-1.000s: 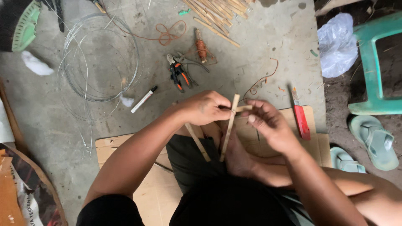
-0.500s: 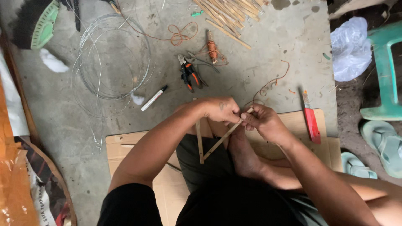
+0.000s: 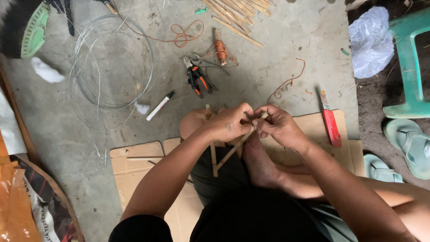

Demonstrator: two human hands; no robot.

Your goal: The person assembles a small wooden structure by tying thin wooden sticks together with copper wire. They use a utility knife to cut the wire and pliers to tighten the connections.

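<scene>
Over your lap, at the centre of view, your left hand [image 3: 230,123] and right hand [image 3: 275,125] are pinched together on the crossing of two thin pale bamboo strips [image 3: 224,154]. Since a second ago the strips have swung from near upright to a slanted cross, one end now pointing to 7 o'clock, and your hands have closed tighter on the joint, so the binding there looks to be getting snugged down.

You sit on flat brown cardboard [image 3: 134,161] laid over grey concrete. At 11 o'clock lies a coil of thin grey wire [image 3: 112,62], at 12 o'clock orange-handled pliers [image 3: 197,78] and a spool of orange cord [image 3: 220,49], and at 3 o'clock a red-handled knife [image 3: 330,123].
</scene>
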